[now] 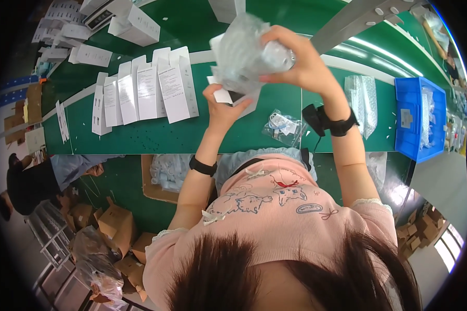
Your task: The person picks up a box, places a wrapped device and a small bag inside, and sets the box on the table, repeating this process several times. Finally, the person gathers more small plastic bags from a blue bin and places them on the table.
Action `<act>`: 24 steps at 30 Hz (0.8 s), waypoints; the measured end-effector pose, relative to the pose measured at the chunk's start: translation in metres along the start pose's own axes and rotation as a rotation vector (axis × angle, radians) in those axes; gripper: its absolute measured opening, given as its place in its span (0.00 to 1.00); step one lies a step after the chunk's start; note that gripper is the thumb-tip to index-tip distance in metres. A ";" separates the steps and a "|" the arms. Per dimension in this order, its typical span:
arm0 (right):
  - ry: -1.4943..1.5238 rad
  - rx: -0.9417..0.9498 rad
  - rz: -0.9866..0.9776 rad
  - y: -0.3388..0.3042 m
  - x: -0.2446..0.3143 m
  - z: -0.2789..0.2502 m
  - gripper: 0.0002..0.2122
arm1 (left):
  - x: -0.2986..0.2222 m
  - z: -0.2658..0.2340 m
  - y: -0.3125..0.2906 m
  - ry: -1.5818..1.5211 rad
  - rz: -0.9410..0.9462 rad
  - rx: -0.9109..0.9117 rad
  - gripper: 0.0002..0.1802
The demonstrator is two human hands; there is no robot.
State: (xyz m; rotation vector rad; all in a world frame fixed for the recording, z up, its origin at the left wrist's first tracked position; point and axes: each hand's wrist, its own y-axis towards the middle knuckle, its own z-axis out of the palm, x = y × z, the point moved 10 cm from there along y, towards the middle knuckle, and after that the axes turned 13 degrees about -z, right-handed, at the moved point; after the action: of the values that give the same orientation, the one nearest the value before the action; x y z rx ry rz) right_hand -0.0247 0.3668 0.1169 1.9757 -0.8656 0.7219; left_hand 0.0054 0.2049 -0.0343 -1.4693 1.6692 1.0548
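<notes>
My right hand is raised over the green table and closed around a bubble-wrapped bundle, blurred by motion. What the wrap encloses cannot be made out. Just below it, my left hand grips a white cardboard box, fingers and thumb on its near side. The bundle hides much of this box, and a dark opening shows beside the thumb. A small clear plastic bag with white parts inside lies on the table to the right of the box.
Several white boxes with raised flaps stand in a row at left. Bubble-wrap sheets and a blue bin are at right. A grey metal post slants overhead. Below the table sits a carton; another person is at far left.
</notes>
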 end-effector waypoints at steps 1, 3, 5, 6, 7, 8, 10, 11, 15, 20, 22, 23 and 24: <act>-0.009 0.035 0.168 -0.004 -0.008 -0.006 0.21 | -0.003 0.002 0.000 -0.004 0.001 0.003 0.45; -0.021 0.068 0.338 -0.017 -0.014 -0.004 0.20 | -0.032 0.013 -0.010 -0.122 0.232 0.110 0.44; -0.239 0.052 0.314 -0.027 -0.003 0.000 0.21 | -0.045 0.020 -0.021 -0.182 0.343 0.164 0.44; -0.346 0.045 0.301 -0.030 0.000 0.001 0.21 | -0.043 0.018 -0.021 -0.229 0.334 0.121 0.43; -0.345 0.046 0.302 -0.031 -0.003 0.004 0.21 | -0.041 0.016 -0.022 -0.274 0.324 0.077 0.42; -0.506 0.088 0.198 -0.026 0.001 0.007 0.22 | -0.038 0.011 -0.023 -0.318 0.314 0.031 0.42; -0.835 0.169 -0.001 -0.028 0.013 0.013 0.24 | -0.050 0.019 -0.022 -0.251 0.290 0.081 0.41; -0.840 0.165 0.005 -0.032 0.012 0.016 0.24 | -0.057 0.024 -0.017 -0.177 0.273 0.122 0.41; -0.534 0.109 -0.247 -0.056 0.024 0.042 0.28 | -0.064 -0.002 0.014 -0.295 0.226 0.009 0.39; -0.398 0.133 0.317 -0.169 -0.059 0.076 0.33 | -0.021 -0.008 0.001 -0.167 0.314 -0.013 0.39; -0.624 0.438 0.217 -0.206 -0.075 0.108 0.30 | -0.021 -0.013 0.009 -0.185 0.258 -0.001 0.39; -0.621 0.443 0.212 -0.208 -0.080 0.107 0.30 | -0.018 -0.020 0.007 -0.187 0.176 -0.003 0.38; -0.524 0.461 0.268 -0.213 -0.085 0.110 0.28 | -0.017 -0.026 0.003 -0.188 0.089 -0.003 0.37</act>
State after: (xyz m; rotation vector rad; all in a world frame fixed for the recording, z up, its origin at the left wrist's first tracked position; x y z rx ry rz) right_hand 0.1104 0.3850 -0.0983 2.5517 -1.3909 0.5929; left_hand 0.0060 0.1896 -0.0074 -1.2656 1.6105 1.2057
